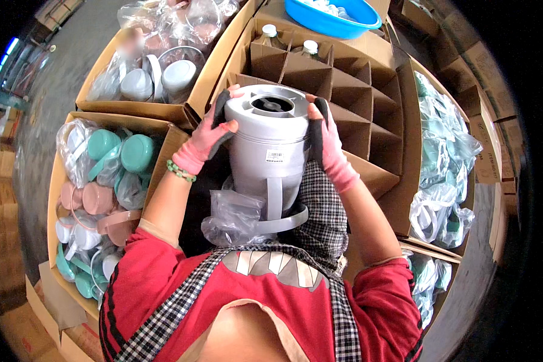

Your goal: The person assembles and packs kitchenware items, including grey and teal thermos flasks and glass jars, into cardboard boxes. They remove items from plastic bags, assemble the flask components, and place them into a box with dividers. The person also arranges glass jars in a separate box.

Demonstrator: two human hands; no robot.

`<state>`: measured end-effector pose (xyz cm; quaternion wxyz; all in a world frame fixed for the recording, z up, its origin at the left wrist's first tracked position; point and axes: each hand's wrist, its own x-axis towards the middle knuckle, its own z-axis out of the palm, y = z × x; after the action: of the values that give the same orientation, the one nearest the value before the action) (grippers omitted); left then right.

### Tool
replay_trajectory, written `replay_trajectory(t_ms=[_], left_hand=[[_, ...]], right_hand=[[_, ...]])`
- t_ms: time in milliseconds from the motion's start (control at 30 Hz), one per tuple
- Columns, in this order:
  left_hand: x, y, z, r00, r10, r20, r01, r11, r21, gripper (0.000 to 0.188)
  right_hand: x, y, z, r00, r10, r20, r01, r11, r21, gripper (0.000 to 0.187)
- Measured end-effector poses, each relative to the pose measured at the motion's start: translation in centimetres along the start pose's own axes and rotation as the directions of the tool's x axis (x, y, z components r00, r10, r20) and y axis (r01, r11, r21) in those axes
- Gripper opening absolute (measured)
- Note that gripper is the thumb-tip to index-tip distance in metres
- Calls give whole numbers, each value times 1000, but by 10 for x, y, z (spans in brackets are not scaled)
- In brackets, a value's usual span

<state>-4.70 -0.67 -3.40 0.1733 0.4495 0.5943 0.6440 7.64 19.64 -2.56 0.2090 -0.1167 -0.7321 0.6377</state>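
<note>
A light grey thermos jug (265, 163) stands upright in front of my body, its ringed end with a dark round recess facing up. A barcode label and a strap-like handle show on its near side. My left hand (209, 134) presses its upper left side, fingers curled around the rim. On the opposite side my right hand (327, 140) grips the same rim. Both wear pink and dark fingerless gloves. Clear plastic wrapping (232, 216) bunches beside the jug's lower part, near the handle. Whatever supports the jug underneath is hidden.
Behind the jug stands a carton with cardboard dividers (359, 99), holding two white-capped bottles (309, 49). Cartons of wrapped grey, green and pink jugs (99, 196) crowd the left. Wrapped green items (437, 145) fill a carton at right. A blue basin (338, 21) sits at the back.
</note>
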Motion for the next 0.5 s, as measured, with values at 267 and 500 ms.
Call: replay_trajectory(t_ms=[267,500], left_hand=[[-1,-13,11,983,-152,-99,143,985,-100,51],[28,-19,8,952,-287,-105,257,938,-234,55]], right_hand=[[7,6,-3,985,140,99,-169,893,418,41],[4,-5,-3,984,-149,-94,132,976,-171,46]])
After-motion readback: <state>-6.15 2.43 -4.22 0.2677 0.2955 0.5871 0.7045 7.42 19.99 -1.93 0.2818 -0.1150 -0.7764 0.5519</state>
